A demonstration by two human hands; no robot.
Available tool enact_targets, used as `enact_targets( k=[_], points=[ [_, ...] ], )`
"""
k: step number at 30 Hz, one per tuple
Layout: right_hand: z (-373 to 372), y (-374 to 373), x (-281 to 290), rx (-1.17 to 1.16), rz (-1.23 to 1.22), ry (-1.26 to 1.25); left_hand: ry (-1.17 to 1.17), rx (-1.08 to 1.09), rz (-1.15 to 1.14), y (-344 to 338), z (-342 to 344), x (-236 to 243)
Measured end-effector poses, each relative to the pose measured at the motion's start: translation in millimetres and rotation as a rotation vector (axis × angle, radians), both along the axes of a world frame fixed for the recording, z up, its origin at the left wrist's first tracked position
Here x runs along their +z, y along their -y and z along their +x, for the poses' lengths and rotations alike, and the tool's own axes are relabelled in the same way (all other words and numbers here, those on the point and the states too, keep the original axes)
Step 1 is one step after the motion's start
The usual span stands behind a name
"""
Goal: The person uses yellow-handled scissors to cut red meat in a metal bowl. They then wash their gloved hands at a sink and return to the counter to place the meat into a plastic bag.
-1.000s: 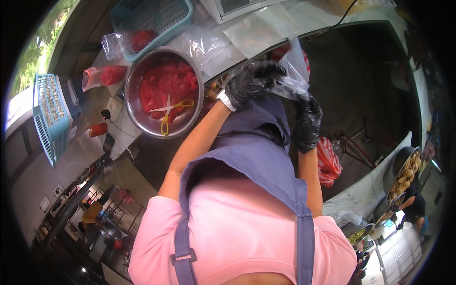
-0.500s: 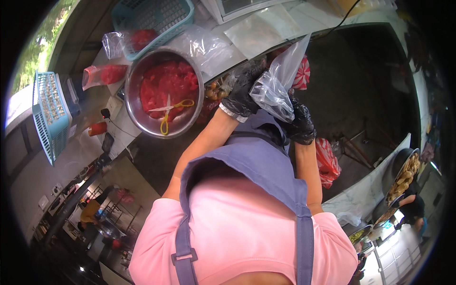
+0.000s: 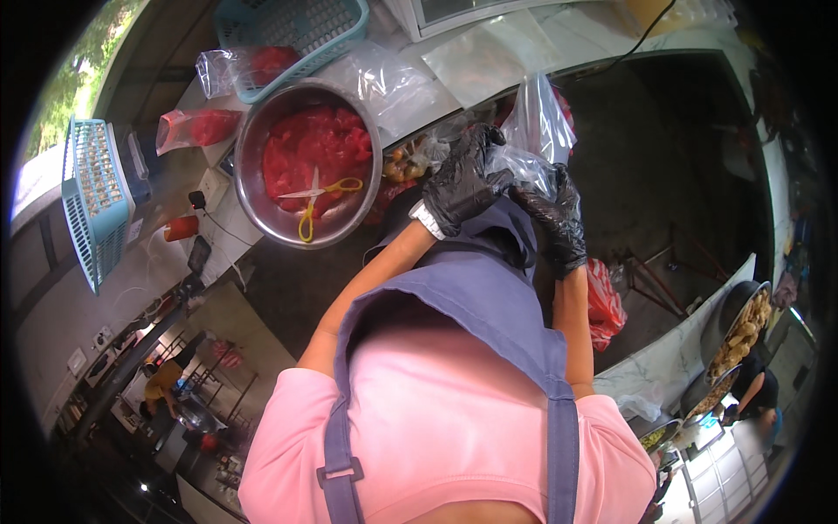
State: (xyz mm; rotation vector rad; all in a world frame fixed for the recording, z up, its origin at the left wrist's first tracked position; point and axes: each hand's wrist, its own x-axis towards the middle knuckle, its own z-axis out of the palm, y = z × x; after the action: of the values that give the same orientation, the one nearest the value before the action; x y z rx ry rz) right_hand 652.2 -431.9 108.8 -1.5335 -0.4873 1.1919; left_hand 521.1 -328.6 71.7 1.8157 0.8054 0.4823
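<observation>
Both my hands wear black plastic gloves and meet in front of my blue-grey apron (image 3: 454, 279). Between them is a clear plastic bag (image 3: 534, 118), its body stretching away from me and its near edge gathered at my fingers. My left hand (image 3: 461, 188) pinches the bag's left side with curled fingers. On the other side, my right hand (image 3: 559, 218) grips the near edge. Off to the left stands a steel bowl (image 3: 246, 196) of red raw meat (image 3: 316, 148). Yellow-handled scissors (image 3: 316, 194) lie half open on the meat.
Flat clear bags (image 3: 393, 83) lie on the counter behind the bowl. A blue basket (image 3: 349, 44) and a bag of red meat (image 3: 209, 128) stand near it. Red-striped plastic bags (image 3: 604, 306) are low on the right. Another person (image 3: 758, 389) works at far right.
My hands have come closer together at the bag's near edge. The bag has turned from slanting toward the upper right to pointing more straight away from me. The view has shifted slightly.
</observation>
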Motion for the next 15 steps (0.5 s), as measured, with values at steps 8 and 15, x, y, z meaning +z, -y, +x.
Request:
enact_targets(
  k=[8,15],
  points=[
    [-0.6,-5.2,-18.8,-0.065,0.119,0.544,-0.209,-0.038,0.264,12.0,3.8,-4.0],
    [-12.6,-10.5,-31.3,-0.088,-0.016,0.921,-0.492,-0.081,0.371,4.7,12.6,-16.6]
  ],
)
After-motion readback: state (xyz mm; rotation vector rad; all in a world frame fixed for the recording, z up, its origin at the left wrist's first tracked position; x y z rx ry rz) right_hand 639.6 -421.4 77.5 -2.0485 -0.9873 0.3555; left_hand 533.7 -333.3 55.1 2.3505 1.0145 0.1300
